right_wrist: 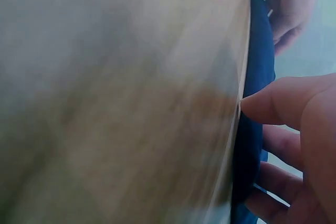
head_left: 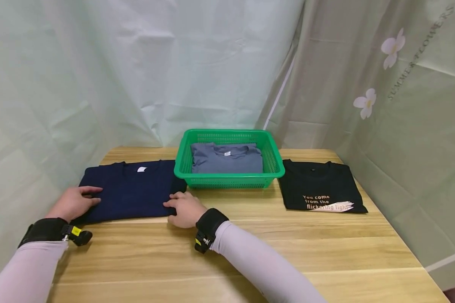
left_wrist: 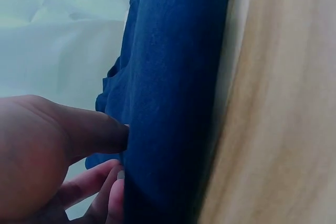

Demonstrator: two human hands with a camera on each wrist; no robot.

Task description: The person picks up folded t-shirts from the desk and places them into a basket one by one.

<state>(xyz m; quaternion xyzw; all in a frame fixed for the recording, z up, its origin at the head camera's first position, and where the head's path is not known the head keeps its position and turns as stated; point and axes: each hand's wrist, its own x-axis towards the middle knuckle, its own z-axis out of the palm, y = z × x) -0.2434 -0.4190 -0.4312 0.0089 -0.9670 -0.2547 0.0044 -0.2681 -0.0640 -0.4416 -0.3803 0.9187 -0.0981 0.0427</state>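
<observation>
A folded navy T-shirt (head_left: pixel 132 193) with a white neck label lies flat on the wooden table at the left. My left hand (head_left: pixel 75 203) rests at its left side, thumb and fingertips touching the cloth. In the left wrist view the thumb (left_wrist: pixel 100 132) meets the navy fabric, with the fingers beside it partly hidden. At the shirt's right front corner is my right hand (head_left: pixel 186 209), fingers spread lightly over the fabric. The right wrist view shows that thumb (right_wrist: pixel 268 100) at the shirt's front edge, close over the table, and the other fingers against the cloth.
A green plastic basket (head_left: pixel 227 182) stands at the back middle, overlapping the navy shirt's right edge in this view; a folded grey T-shirt (head_left: pixel 227 162) lies inside. Right of it is a folded black printed T-shirt (head_left: pixel 318 185). Pale curtains (head_left: pixel 212 63) hang behind the wooden table (head_left: pixel 250 248).
</observation>
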